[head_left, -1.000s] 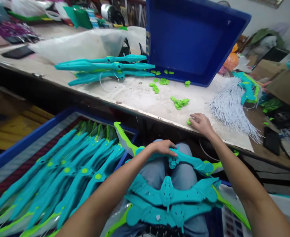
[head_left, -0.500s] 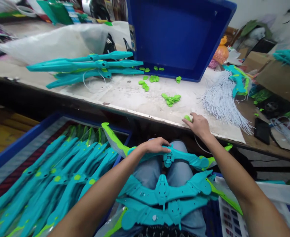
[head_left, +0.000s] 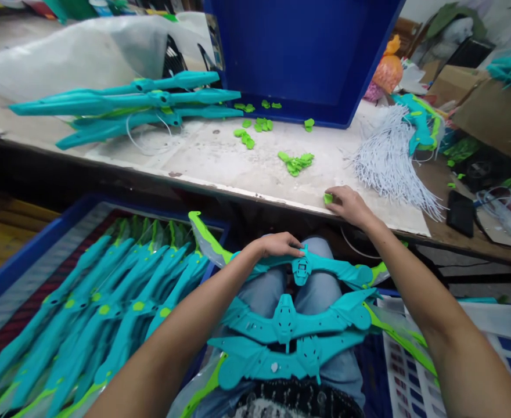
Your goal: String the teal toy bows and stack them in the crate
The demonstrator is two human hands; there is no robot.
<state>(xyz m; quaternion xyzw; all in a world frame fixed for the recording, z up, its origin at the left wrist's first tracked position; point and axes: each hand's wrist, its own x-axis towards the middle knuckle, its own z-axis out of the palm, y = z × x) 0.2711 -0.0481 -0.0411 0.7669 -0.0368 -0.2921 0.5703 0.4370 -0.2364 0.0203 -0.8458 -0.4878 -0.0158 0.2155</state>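
Note:
My left hand is wrapped over the middle of a turquoise toy bow with lime-green ends, which lies across my knees. At the table's front edge, the fingers of my right hand are closed on a small green plastic piece; part of it is hidden by the fingers. Closer to my body, two more turquoise bow bodies rest on my lap, one just in front of the other. A small heap of green pieces lies on the table beyond my right hand.
A blue bin stands on its side at the back of the table. Stacked bows lie left of it, white ties right. On my left is a blue crate of bows; a white basket stands on my right.
My right hand's fingers have drawn in around the small green piece at the table edge. My left hand stays on the bow. The view has shifted slightly.

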